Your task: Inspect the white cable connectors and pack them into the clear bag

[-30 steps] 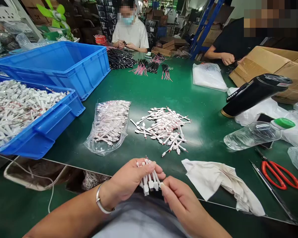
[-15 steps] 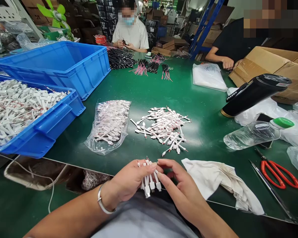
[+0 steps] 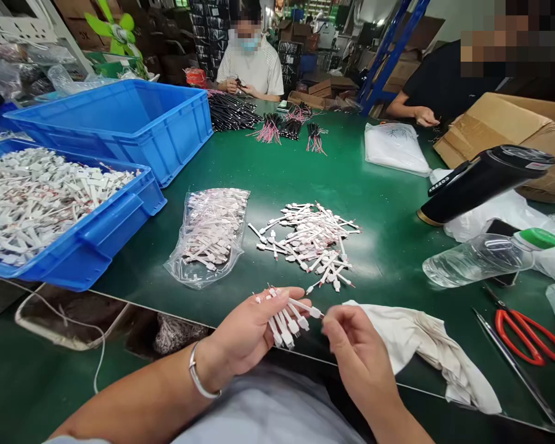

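My left hand (image 3: 250, 330) is closed round a small bunch of white connector leads (image 3: 284, 317), their plug ends fanned out toward my right. My right hand (image 3: 351, 348) pinches the tip of one lead that sticks out of the bunch. Both hands hover at the near edge of the green table (image 3: 277, 179). Just beyond them lies a loose pile of the same white leads (image 3: 312, 240), and left of that a clear plastic bag (image 3: 210, 234) filled with more.
Two blue crates (image 3: 120, 117) stand at the left, the near one full of white leads. A white cloth (image 3: 420, 345), red scissors (image 3: 531, 336), a water bottle (image 3: 485, 256) and a black flask (image 3: 485, 179) lie at the right. Two other people work across the table.
My right hand has shifted from beside the bunch to pinching one lead drawn out sideways. The view has moved slightly.
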Available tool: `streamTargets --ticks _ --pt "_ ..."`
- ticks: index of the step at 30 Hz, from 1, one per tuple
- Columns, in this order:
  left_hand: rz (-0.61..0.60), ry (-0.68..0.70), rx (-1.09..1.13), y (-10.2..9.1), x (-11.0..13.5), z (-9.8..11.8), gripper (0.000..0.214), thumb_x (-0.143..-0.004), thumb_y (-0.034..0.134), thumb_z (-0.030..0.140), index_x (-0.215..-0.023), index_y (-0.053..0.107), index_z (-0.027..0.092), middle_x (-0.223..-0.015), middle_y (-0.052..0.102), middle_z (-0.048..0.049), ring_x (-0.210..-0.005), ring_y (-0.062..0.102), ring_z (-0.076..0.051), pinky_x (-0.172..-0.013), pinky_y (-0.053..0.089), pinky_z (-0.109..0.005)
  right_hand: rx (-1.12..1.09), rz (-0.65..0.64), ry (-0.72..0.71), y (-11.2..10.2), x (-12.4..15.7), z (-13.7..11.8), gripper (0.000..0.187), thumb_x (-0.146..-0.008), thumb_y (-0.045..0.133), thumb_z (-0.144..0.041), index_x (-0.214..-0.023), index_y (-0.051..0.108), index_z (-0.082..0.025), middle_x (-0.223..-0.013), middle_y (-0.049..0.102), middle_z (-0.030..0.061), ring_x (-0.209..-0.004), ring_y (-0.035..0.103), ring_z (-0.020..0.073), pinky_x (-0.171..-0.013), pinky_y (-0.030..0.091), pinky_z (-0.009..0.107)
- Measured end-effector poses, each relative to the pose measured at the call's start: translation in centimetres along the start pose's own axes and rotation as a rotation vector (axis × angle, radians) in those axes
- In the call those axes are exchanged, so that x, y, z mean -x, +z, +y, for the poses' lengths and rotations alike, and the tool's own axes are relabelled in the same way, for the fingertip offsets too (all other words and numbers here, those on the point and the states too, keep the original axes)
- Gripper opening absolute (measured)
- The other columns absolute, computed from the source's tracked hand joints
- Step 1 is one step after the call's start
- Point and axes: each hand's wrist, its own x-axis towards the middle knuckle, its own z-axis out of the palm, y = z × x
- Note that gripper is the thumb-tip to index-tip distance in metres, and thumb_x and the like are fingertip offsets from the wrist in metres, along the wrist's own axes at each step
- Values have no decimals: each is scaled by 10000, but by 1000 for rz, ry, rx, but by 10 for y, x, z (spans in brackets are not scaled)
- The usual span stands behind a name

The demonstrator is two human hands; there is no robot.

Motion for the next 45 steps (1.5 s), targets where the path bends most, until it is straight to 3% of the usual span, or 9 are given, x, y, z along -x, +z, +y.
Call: streamTargets --ticks 3,6,11,15,23,30,33,37,45 --pt "9 -12 17 1 -1 0 247 -880 497 238 -1016 645 93 -941 696 -136 -832 645 -177 -755 478 -274 -61 -193 141 2 8 0 299 -774 593 -471 -702 566 -182 -563 476 -44 -500 415 82 -465 339 203" --pt "-3 0 36 3 0 0 254 -893 472 237 -1018 642 96 -955 690 -131 -821 640 -171 -739 482 -270 -75 -330 214 6 7 -2 296 -771 597 -463 -766 630 -169 -606 547 -19 -519 472 87 -463 356 198" --pt "16 21 65 3 2 -1 238 -881 497 243 -1002 646 101 -953 685 -125 -804 635 -167 -714 484 -264 -101 -304 279 9 2 -5 339 -757 606 -482 -722 635 -146 -594 588 1 -471 512 84 -469 392 205" --pt "16 66 112 2 0 -3 210 -864 535 243 -985 655 122 -962 684 -100 -852 629 -168 -748 481 -266 -201 -318 335 12 2 -4 393 -693 669 -489 -860 643 -133 -571 566 -19 -451 483 78 -460 413 210" --pt "-48 74 134 3 0 -7 223 -824 595 276 -979 664 131 -958 682 -92 -888 621 -181 -767 477 -275 -189 -262 292 16 -1 -3 361 -729 630 -507 -662 542 -163 -521 492 -48 -436 424 66 -429 352 195" --pt "-47 55 178 2 1 -5 253 -897 466 253 -997 643 102 -940 680 -119 -836 634 -173 -747 483 -278 -170 -145 182 14 -3 -1 324 -769 598 -487 -713 553 -170 -562 497 -41 -487 424 76 -468 362 202" --pt "-42 54 190 1 1 -4 266 -914 433 242 -1024 630 100 -968 675 -125 -869 632 -174 -764 480 -276 -105 -278 228 10 2 -2 363 -802 539 -522 -708 544 -172 -559 514 -35 -473 461 77 -459 363 196" --pt "-49 37 189 2 0 -3 261 -910 444 245 -1033 624 102 -996 670 -135 -920 624 -186 -805 469 -281 -47 -488 306 6 7 -3 410 -840 462 -549 -691 520 -171 -515 509 -35 -416 405 60 -400 302 176" --pt "-78 57 168 -2 1 -7 259 -881 503 273 -1043 634 119 -1015 666 -127 -885 624 -191 -804 461 -292 -71 -333 166 7 4 -2 397 -843 457 -546 -704 528 -181 -629 536 -8 -543 488 94 -458 355 190"
